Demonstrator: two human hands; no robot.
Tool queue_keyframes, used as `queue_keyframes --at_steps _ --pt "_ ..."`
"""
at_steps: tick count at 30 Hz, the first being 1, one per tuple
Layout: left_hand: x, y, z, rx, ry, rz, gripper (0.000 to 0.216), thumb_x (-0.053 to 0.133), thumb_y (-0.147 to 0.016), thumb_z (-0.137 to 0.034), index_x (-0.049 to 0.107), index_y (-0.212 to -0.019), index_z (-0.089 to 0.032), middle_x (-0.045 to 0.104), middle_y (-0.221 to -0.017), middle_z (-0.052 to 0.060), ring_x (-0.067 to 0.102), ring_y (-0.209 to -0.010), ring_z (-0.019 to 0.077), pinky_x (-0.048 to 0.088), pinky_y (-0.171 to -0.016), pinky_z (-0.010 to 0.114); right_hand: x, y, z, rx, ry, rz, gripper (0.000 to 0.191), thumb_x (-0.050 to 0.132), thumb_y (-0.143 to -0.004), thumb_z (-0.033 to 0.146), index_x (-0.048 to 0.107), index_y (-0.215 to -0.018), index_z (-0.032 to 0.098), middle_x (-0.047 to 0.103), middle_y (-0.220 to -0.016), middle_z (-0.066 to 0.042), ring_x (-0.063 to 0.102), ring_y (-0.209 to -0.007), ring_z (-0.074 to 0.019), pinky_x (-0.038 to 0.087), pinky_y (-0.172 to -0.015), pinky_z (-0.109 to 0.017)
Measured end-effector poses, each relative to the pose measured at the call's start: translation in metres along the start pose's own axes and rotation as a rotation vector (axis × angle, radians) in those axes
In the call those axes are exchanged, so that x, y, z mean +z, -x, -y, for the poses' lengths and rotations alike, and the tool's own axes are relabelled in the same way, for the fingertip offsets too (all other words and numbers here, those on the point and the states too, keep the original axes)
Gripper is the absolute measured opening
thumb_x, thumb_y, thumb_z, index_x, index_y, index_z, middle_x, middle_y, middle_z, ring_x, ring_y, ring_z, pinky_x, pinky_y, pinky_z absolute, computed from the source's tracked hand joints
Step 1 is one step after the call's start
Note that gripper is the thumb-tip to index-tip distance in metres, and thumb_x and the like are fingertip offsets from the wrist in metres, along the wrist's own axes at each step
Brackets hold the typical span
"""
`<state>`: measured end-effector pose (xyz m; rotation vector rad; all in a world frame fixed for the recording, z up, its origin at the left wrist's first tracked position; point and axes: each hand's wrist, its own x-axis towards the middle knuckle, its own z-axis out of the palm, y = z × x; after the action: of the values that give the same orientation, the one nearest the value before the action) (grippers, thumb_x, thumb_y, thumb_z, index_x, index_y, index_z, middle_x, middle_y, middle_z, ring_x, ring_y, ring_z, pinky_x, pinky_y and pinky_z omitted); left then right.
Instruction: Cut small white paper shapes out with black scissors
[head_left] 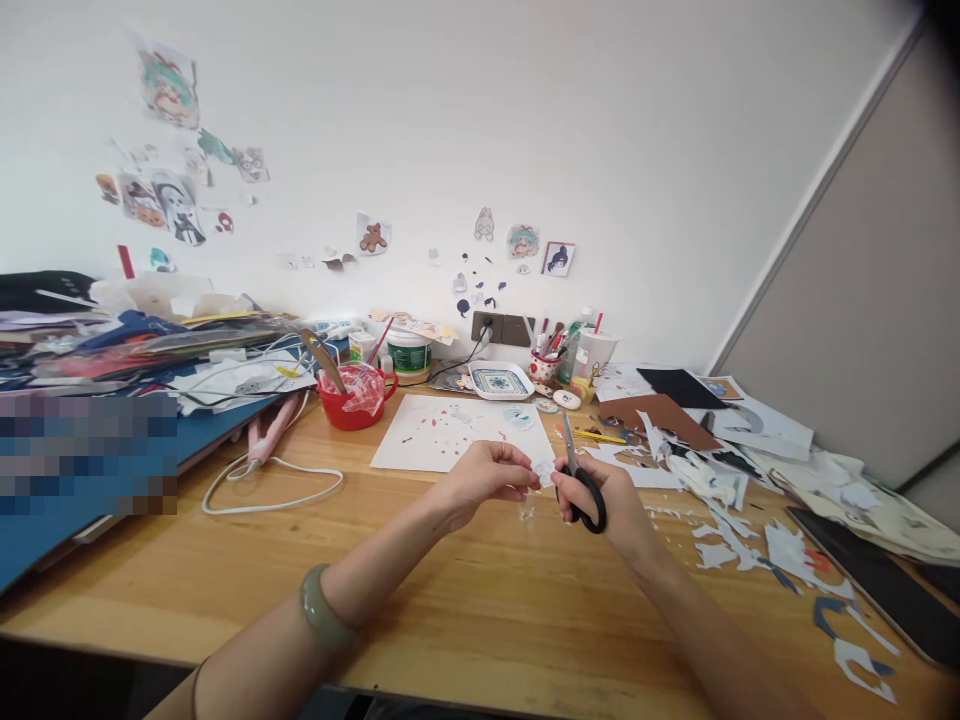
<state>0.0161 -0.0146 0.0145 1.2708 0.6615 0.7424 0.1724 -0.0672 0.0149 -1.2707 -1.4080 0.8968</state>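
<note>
Over the wooden table (450, 590), my left hand (491, 475) pinches a small white paper cutout (544, 471) between thumb and fingertips. Black-handled scissors (589, 500) are gripped in my right hand (611, 500), their metal blades pointing up and away from me. My right fingertips are close to the paper's right side; whether they touch it I cannot tell. Just beyond my hands lies a white sheet (457, 435) with many tiny coloured paper pieces on it. A few thin white snippets (527, 512) are below the cutout.
White paper scraps (716, 550) and a brown sheet (660, 420) spread over the right side. A red mug (352, 400), a patterned square dish (500, 380) and a brush cup (544, 366) stand at the back. A white cord (277, 500) loops at left, near piled papers.
</note>
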Motion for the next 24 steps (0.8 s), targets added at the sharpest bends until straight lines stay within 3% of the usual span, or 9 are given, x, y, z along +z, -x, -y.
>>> queue_keyframes --at_steps 8,14,24 --pt "-0.0010 0.0000 0.0014 -0.027 -0.007 0.052 0.014 0.066 -0.056 -0.021 0.058 -0.063 -0.012 0.060 -0.062 0.003 0.052 -0.057 0.0079 0.042 -0.058 0.021 0.0008 0.0033 0.0051 0.011 0.043 0.030 0.017 0.056 -0.066 0.030 0.051 -0.073 0.016 0.047 -0.043 0.007 0.044 -0.036 -0.0074 0.039 -0.040 -0.021" --pt "0.0001 0.0013 0.0009 -0.046 0.084 0.084 0.017 0.068 -0.053 -0.018 0.060 -0.067 -0.012 0.060 -0.067 0.003 0.053 -0.063 0.0087 0.043 -0.061 0.022 0.0011 0.0020 0.0049 -0.031 0.059 -0.021 0.014 0.054 -0.069 0.028 0.050 -0.072 0.016 0.048 -0.042 0.006 0.045 -0.037 -0.0080 0.039 -0.041 -0.021" --pt "0.0019 0.0019 0.0011 -0.057 0.154 0.028 0.017 0.069 -0.055 -0.024 0.062 -0.066 -0.012 0.060 -0.068 0.003 0.052 -0.061 0.0079 0.043 -0.062 0.022 0.0025 0.0039 0.0057 -0.024 0.042 -0.020 0.018 0.056 -0.068 0.032 0.049 -0.071 0.016 0.048 -0.044 0.005 0.045 -0.038 -0.0087 0.040 -0.041 -0.023"
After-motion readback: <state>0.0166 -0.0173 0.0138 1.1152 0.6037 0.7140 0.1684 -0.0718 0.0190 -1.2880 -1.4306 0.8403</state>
